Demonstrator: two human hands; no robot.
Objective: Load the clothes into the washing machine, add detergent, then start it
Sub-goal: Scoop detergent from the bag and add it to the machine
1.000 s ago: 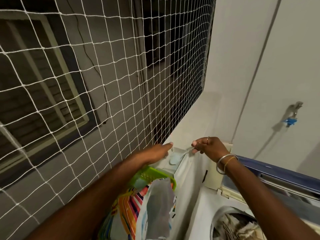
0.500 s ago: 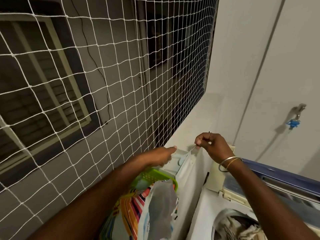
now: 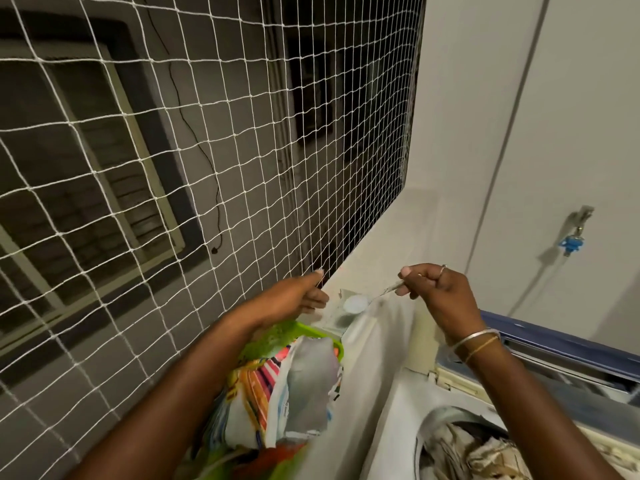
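A spoon [image 3: 356, 302] heaped with white powder sits level just above the open packet [image 3: 337, 319].

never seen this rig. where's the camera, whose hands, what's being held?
No robot here: one wide camera sits on a person's head, looking forward and down at their own hands. The right hand pinches a spoon heaped with white powder, likely detergent. The left hand appears to hold a pale packet open beneath it. Below sits a green basket of colourful bags. Bottom right is the open washing machine with clothes inside. The white net covers the opening on the left.
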